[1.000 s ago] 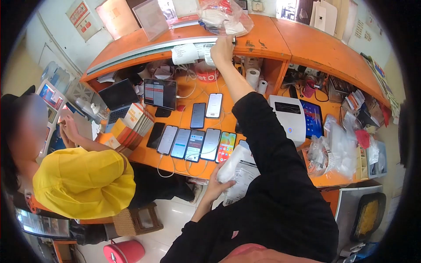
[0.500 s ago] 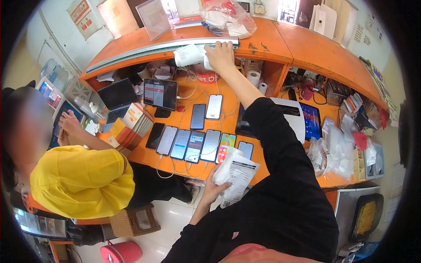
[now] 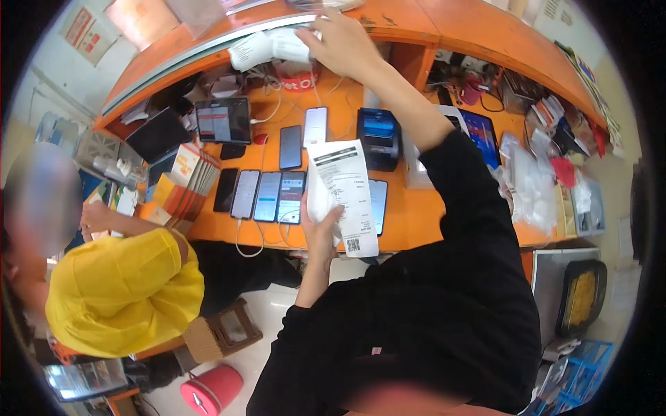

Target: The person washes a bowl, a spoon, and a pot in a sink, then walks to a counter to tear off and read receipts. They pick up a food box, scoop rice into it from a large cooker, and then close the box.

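Note:
My left hand (image 3: 321,234) is closed around a bundle of white paper with a long printed receipt (image 3: 350,197) on its front, a QR code near its lower end. Behind that paper, part of the row of phones is hidden. At the raised shelf's edge, my right hand (image 3: 345,47) reaches out with thumb and fingers apart. Its thumb overlaps a curled white paper slip (image 3: 290,45), and another printed slip (image 3: 252,51) hangs beside it. Several phones lie on the orange counter, among them a dark phone (image 3: 291,147) and one with a white screen (image 3: 316,127).
A black printer (image 3: 379,139) stands right of the phones. Left of them are a tablet on a stand (image 3: 223,120), a laptop (image 3: 159,135) and stacked boxes (image 3: 191,177). Charging cables cross the counter. A co-worker in a yellow shirt (image 3: 125,288) sits at left, near a pink bin (image 3: 211,390).
My left hand has raised the receipt bundle over the phones. My right hand's fingers have spread and shifted beside the hanging slips. The view has also shifted; the co-worker's hands have lowered.

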`<state>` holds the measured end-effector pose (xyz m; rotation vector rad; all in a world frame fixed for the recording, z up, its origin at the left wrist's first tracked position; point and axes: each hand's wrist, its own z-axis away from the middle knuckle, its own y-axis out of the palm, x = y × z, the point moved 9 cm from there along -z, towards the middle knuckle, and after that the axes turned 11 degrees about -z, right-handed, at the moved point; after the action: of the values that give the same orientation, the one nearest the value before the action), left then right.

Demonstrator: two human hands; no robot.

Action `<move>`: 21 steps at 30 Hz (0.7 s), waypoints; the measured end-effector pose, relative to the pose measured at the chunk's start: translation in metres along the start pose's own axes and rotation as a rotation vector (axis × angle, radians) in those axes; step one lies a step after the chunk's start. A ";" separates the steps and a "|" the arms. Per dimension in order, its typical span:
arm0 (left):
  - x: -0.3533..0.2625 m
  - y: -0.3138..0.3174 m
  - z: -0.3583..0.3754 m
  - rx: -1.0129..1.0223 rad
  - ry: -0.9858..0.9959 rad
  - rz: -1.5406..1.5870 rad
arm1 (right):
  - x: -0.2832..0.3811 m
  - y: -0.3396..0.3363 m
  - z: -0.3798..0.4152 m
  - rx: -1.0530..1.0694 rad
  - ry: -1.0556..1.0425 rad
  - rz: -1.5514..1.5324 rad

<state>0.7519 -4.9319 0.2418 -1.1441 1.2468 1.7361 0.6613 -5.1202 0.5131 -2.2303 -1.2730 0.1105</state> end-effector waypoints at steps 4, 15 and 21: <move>-0.001 0.050 -0.017 0.125 0.022 0.130 | -0.007 -0.096 0.127 0.106 0.552 -0.344; 0.060 0.224 0.105 0.673 -0.167 0.086 | 0.044 -0.261 0.388 -0.581 1.182 -0.741; 0.090 0.265 0.255 0.967 0.017 -0.221 | 0.157 -0.384 0.506 -0.859 1.218 -0.522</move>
<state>0.4169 -4.7607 0.2842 -0.6601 1.6137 0.7604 0.2813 -4.6256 0.3161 -1.7449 -1.1272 -1.9471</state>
